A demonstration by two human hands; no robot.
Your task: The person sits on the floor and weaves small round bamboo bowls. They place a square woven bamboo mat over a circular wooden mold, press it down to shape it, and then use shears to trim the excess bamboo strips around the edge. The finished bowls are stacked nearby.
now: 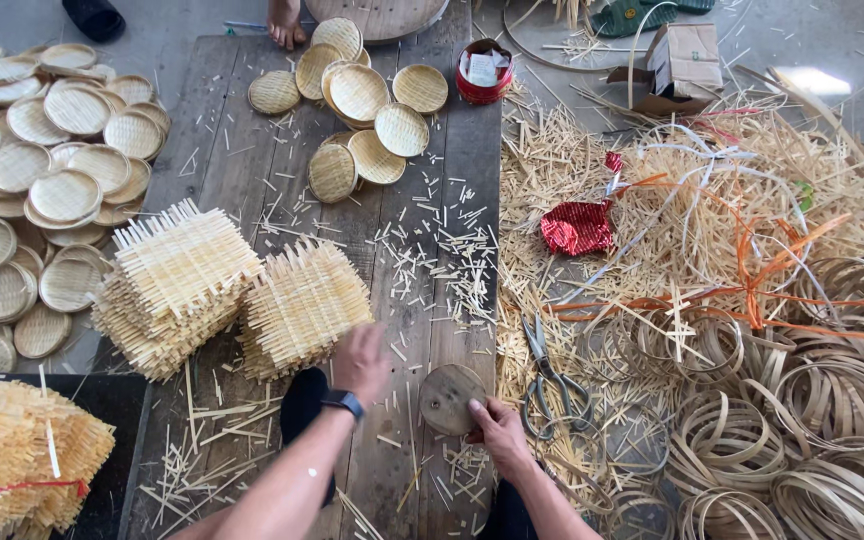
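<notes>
Reaching with the left hand (360, 360), fingers curled out of sight so their state cannot be told, onto the nearer stack of square woven bamboo mats (302, 305). Resting the right hand (500, 432), fingers pressed against the round wooden disc (450, 398) on the dark plank table (242, 160). Probably fetching one mat; next likely calling for centring it on the disc. Sitting among straw offcuts, grey scissors (549, 375), coiled bamboo hoops (802, 420) and round woven trays (52, 190) on a concrete floor.

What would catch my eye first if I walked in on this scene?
Probably the two stacks of square woven mats on the wooden board, the left hand resting on the nearer stack. Round woven trays pile up at far left, and bamboo hoops heap at lower right.
</notes>
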